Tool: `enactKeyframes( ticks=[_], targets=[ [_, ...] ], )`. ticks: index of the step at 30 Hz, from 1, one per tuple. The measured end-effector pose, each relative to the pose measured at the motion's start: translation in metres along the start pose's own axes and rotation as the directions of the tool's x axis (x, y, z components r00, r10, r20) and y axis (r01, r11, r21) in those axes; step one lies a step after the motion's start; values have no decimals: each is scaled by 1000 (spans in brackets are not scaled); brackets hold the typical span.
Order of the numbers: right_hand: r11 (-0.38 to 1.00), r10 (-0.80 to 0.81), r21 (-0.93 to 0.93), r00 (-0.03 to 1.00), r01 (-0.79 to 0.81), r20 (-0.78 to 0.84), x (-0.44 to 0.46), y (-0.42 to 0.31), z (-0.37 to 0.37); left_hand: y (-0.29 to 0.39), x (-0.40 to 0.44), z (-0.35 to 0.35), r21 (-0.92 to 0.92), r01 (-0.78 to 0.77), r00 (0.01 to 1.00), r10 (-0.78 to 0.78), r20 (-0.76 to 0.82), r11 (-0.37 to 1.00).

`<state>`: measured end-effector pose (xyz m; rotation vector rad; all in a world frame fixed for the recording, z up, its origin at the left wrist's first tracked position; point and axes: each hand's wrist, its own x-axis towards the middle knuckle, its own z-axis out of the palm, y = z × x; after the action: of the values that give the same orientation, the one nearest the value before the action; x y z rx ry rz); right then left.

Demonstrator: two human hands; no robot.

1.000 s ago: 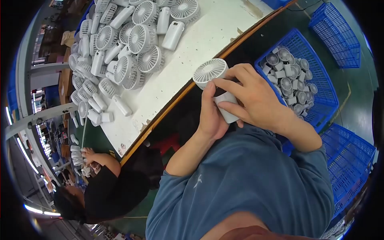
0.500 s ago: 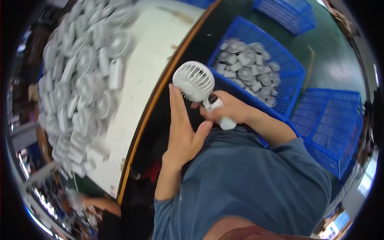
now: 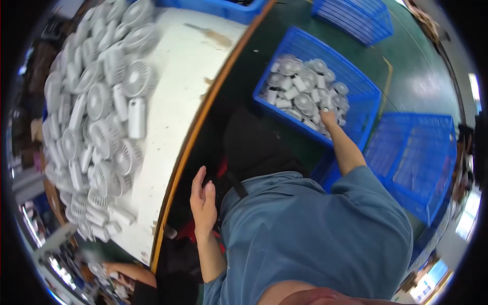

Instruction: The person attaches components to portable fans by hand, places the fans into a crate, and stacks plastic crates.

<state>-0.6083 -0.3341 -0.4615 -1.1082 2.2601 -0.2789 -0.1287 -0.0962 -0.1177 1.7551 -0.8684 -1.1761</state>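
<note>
My right hand [image 3: 329, 120] reaches into a blue plastic crate [image 3: 373, 109] on the floor to the right. Its fingers close around the pale end of a white handheld fan [image 3: 325, 109], whose head I cannot tell apart from the pile. Around it in the crate lie several more white handheld fans [image 3: 305, 103]. My left hand [image 3: 204, 206] is held in front of my body beside the table edge, fingers stretched out, thumb apart, with nothing in it.
A large heap of white handheld fans [image 3: 99, 101] covers the left of the white table [image 3: 170, 76]. More blue crates stand on the floor, one at right [image 3: 412, 152] and another at the top [image 3: 356, 20]. A blue bin [image 3: 218, 9] sits on the table's far end. Someone's arm [image 3: 132, 271] shows at lower left.
My right hand has carried the white handheld fan from in front of my body into the blue crate. My left hand has moved away from the fan's head and down toward my body.
</note>
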Motion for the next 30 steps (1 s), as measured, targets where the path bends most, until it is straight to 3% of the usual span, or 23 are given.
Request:
enactKeyframes(
  ticks=[1, 2, 3, 4, 5, 6, 7, 10, 12, 13, 16, 18, 20, 21, 28, 30],
  targets=[
    [983, -109, -145, 993, 115, 49, 7, 4, 4, -24, -4, -8, -43, -6, 997, 3, -73, 999],
    [911, -146, -349, 962, 222, 230, -10, -25, -15, -41, -10, -18, -84, -18, 985, 3, -171, 996],
    [827, -390, -406, 917, 389, 83, 1, -6, 9, -47, -18, -24, -121, 3, 962, -36, -271, 993],
    [738, -623, -242, 774, 630, 116, -12, -26, 8, -59, -28, -31, -200, 2, 922, -80, -378, 980],
    [765, -575, -185, 784, 616, 234, -25, -47, 6, -78, -40, -40, -220, 18, 868, -124, -480, 975],
    [694, -614, -129, 676, 709, 408, -41, -83, 3, -98, -55, -46, -250, 28, 793, -174, -584, 968],
    [772, -598, 159, 620, 615, 508, -40, -95, 23, -114, -70, -50, -271, 13, 683, -206, -701, 963],
    [702, -708, 495, 429, 512, 561, -155, -214, 24, -159, -129, -41, -442, -16, 313, -415, -854, 897],
    [622, -739, 519, 221, 587, 636, -209, -272, 34, -186, -169, -19, -629, -124, 114, -619, -777, 767],
    [575, -749, 531, 140, 622, 648, -230, -294, 37, -199, -184, -1, -633, -173, 22, -640, -768, 754],
    [464, -676, 577, -152, 672, 721, -282, -332, 43, -243, -211, 59, -712, -294, -102, -762, -640, 638],
    [398, -623, 600, -276, 694, 732, -305, -340, 48, -272, -218, 93, -825, -264, -15, -857, -514, 500],
    [390, -504, 564, -344, 728, 792, -321, -339, 53, -249, -222, 103, -860, -269, -68, -899, -433, 434],
    [366, -476, 573, -382, 733, 792, -325, -336, 60, -257, -225, 112, -867, -266, -47, -904, -424, 420],
    [69, -217, 481, -457, 874, 863, -405, -321, 76, -347, -279, 145, -828, -506, 20, -956, -292, 243],
    [-9, -103, 437, -436, 899, 894, -444, -313, 82, -361, -297, 134, -818, -534, -17, -970, -244, 215]
  ],
)
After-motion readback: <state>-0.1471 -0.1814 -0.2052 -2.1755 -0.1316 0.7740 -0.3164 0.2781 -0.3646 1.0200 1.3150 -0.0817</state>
